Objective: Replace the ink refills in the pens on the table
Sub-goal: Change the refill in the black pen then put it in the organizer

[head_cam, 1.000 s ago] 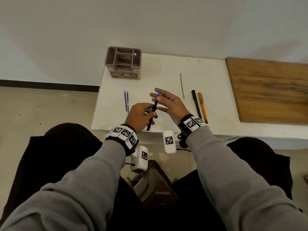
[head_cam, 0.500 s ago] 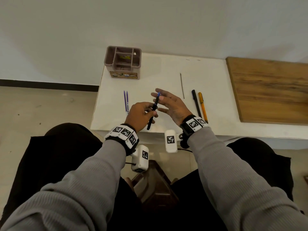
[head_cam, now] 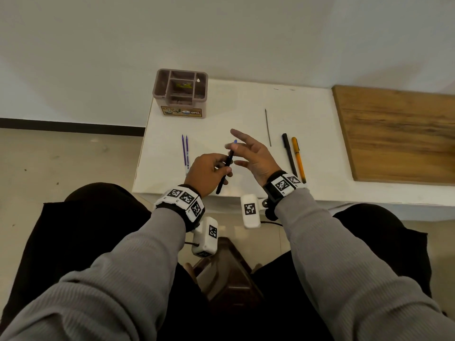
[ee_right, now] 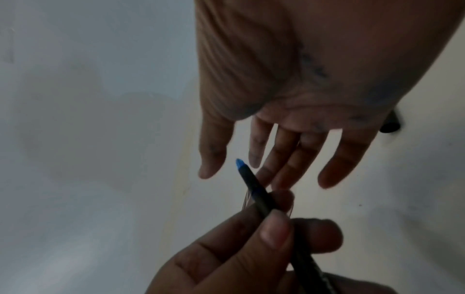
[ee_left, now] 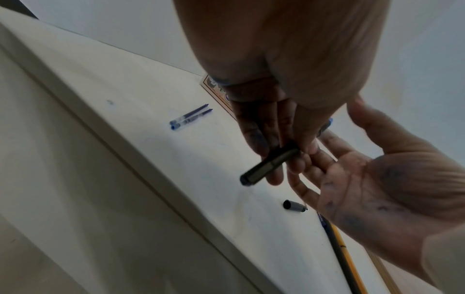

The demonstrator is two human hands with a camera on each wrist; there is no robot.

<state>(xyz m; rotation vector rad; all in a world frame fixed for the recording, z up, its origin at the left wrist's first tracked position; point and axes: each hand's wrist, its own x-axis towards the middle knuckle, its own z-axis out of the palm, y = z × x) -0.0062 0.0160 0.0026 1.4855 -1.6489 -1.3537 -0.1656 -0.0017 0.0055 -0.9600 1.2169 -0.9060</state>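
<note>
On the white surface (head_cam: 221, 114), two spare refills (head_cam: 185, 153) wait left of the black pen (head_cam: 225, 172), probably for easy reach. Your left hand (head_cam: 209, 172) grasps that pen with curled fingers (ee_right: 274, 230), steadying its blue-tipped end while your right hand (head_cam: 253, 157), fingers released and spread, holds nothing.

Plain room: white table (head_cam: 221, 114), desk organizer (head_cam: 181, 94).
</note>
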